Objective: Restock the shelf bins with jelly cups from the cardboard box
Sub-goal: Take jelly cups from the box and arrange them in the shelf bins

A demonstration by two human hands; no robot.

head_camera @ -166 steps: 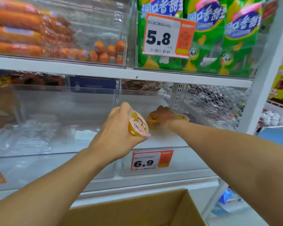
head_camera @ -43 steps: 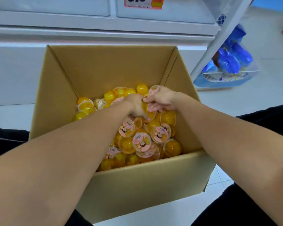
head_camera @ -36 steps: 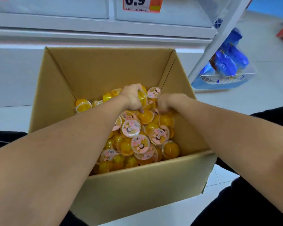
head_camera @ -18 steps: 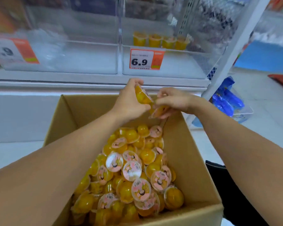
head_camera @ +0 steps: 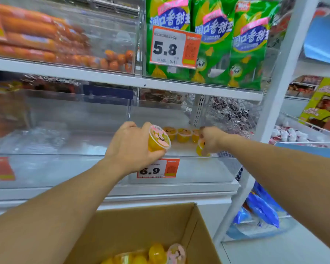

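Both hands have risen from the cardboard box (head_camera: 141, 225): left hand (head_camera: 130, 147) grips one jelly cup (head_camera: 159, 139), right hand (head_camera: 211, 139) pinches another cup (head_camera: 200, 148) above the "6.9" tag (head_camera: 157, 168); three cups (head_camera: 182, 134) sit in the bin (head_camera: 198, 168).

White shelves, clear bins, and the box down on the floor.
In front of you the middle shelf (head_camera: 160, 187) carries two clear bins side by side: the right bin (head_camera: 198, 170), tagged 6.9, has a row of jelly cups (head_camera: 183, 134) along its back, the left bin (head_camera: 65, 168) shows only crinkled clear plastic. The upper shelf (head_camera: 103, 78) bears a bin of orange sausages (head_camera: 46, 44) and green corn packs (head_camera: 213, 44). On the floor (head_camera: 274, 248) sits the cardboard box (head_camera: 160, 225).
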